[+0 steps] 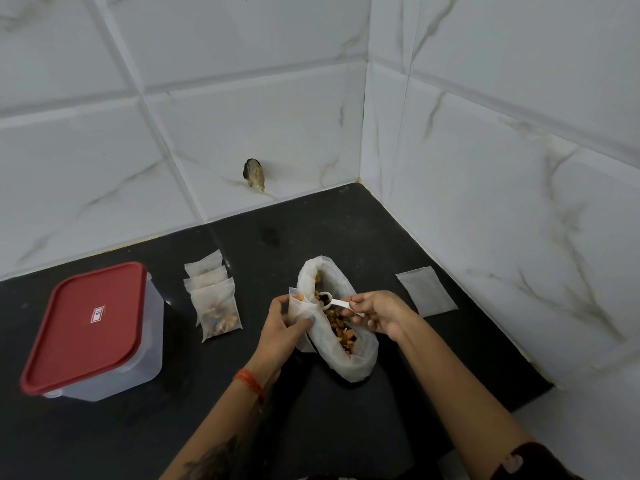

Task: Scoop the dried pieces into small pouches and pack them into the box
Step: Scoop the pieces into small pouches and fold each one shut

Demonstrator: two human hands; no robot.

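A large white bag (358, 362) of mixed dried pieces (341, 329) lies open on the black counter. My left hand (282, 329) holds a small translucent pouch (302, 306) open at the bag's left edge. My right hand (375, 313) grips a small white scoop (334, 301) by its handle, its bowl loaded with pieces just beside the pouch mouth. Three filled pouches (216, 303) lie overlapped to the left. The clear box (152, 327) with its red lid (86, 327) on stands at the far left.
A flat empty pouch (426, 291) lies to the right of the bag. White marble-tiled walls close the counter (311, 427) at the back and right, meeting in a corner. A chipped hole (254, 174) shows in the back wall.
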